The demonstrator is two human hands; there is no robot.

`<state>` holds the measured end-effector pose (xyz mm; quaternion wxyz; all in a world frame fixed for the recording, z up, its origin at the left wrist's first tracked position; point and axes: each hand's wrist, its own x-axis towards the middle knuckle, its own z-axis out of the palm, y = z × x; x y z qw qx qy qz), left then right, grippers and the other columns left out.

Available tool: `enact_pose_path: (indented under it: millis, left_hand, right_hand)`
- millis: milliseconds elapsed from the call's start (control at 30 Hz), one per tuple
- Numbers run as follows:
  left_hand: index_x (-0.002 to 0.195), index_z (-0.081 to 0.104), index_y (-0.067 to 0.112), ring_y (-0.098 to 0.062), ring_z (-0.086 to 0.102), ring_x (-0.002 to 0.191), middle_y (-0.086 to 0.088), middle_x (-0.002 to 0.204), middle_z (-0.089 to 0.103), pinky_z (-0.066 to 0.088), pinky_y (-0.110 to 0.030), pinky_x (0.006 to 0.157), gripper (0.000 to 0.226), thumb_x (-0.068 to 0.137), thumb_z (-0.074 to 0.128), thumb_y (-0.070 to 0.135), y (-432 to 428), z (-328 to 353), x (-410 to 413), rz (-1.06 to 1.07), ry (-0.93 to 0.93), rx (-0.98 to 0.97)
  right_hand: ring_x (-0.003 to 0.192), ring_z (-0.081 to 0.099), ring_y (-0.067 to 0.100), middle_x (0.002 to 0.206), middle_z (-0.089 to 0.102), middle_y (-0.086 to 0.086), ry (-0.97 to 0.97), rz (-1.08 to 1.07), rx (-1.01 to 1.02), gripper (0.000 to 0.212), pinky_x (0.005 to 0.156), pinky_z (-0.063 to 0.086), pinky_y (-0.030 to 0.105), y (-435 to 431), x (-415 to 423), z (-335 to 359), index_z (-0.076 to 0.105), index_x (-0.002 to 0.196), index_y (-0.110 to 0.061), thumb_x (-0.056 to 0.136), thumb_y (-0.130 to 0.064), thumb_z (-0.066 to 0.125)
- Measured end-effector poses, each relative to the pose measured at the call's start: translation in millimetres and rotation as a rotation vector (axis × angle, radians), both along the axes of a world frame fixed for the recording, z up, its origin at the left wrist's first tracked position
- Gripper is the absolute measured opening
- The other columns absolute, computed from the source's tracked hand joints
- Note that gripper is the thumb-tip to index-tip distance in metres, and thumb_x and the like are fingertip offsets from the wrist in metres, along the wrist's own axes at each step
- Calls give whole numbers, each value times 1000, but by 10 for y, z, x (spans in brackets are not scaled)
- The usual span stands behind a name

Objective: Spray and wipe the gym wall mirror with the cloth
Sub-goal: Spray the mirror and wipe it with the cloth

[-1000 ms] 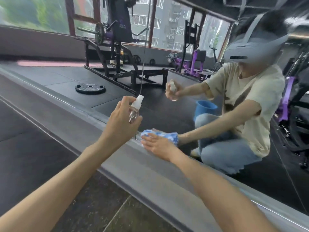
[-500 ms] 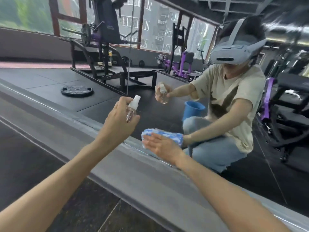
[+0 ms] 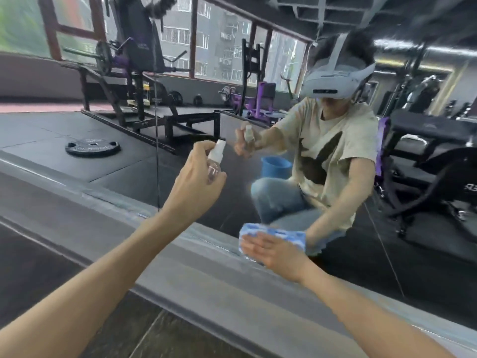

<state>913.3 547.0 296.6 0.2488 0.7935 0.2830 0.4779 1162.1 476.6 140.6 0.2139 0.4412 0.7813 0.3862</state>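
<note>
Mirror [image 3: 124, 161]: we crouch facing it. It fills the upper view w/ gym kit & windows reflected.
Ledge [image 3: 103, 210]: grey strip along the mirror's bottom edge, dark floor below.
Reflection: we see ourselves crouched, headset on, both arms out.
Weight plate [image 3: 93, 148]: flat on the floor, reflected, far L.
Bucket [image 3: 275, 165]: blue, seen only in the glass, by our reflected knee.
Cloth [image 3: 278, 235]: blue/white, folded, pressed vs. the glass just above the ledge.
R hand [image 3: 273, 250]: fingers straight, flat on cloth; grip released.
L hand [image 3: 193, 184]: raised, grip wrapped round the spray bottle [image 3: 215, 161], one finger by its white cap.
Spray bottle: clear, roughly upright, near the glass but apart from it.
</note>
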Motion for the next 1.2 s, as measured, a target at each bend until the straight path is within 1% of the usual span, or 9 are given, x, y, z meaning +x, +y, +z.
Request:
enact_pose_path:
  millis: [200,300,500,567,633,733,900,1100,1200]
  left_hand:
    - [136,32,17,-4,52,76,4,98,49,36,-12,62,51,91,57,8,-90,53,70,38,-5,-20]
    - [135,32,20,-9,53,77,2,101,49,44,-29,69,52,90,55,6,-171,79,211,19,3,-31]
    - [132,37,20,-7,50,76,1,93,51,43,-34,75,51,87,55,7,-274,65,264,-18,66,-49]
    - [130,39,19,-12,49,78,0,97,52,40,-33,75,48,86,55,9,-298,83,265,0,75,-36]
    - [130,40,18,-18,49,84,-2,101,52,38,-34,74,47,86,55,11,-315,174,316,42,81,-45]
    - [132,39,15,-20,48,91,1,100,50,33,-31,75,48,87,55,13,-336,423,469,75,50,-37]
    - [128,41,13,-20,49,88,-1,100,54,28,-24,68,45,86,57,14,-512,994,852,-12,-76,97]
    - [126,43,17,-19,53,86,1,102,57,33,-27,72,43,88,62,23,-617,1628,1079,-50,-121,233]
    - [131,40,14,-18,50,84,0,107,53,33,-28,74,44,91,57,21,-631,2010,1064,-47,-142,279]
  right_hand:
    - [132,44,34,140,54,15,282,155,666,47,117,11,35,178,87,1857,57,133,-3,89,0,39]
    - [134,43,32,144,50,13,352,116,858,55,121,5,34,205,42,2141,51,138,-5,86,7,40]
    - [123,54,10,128,64,-8,-158,-4,130,50,121,3,33,-297,133,182,67,123,-23,74,-26,75]
    - [120,59,10,127,65,-7,-194,-22,40,30,121,-5,35,-388,251,161,71,117,-23,95,-16,52]
    - [130,49,15,138,57,-4,-223,9,109,47,121,-6,39,-384,428,547,59,132,-17,104,-6,22]
    - [143,23,24,146,46,9,-149,97,482,43,121,0,39,-349,653,1838,40,143,-7,100,-5,35]
    - [136,42,30,144,51,9,283,104,985,54,118,19,35,-399,517,3348,50,140,-10,89,5,43]
    - [138,33,24,143,51,8,-4,129,297,53,118,12,37,-592,574,2835,55,136,-11,85,-3,42]
    - [139,36,25,146,48,7,-20,192,506,47,119,12,34,-709,791,3758,52,138,-16,93,-7,50]
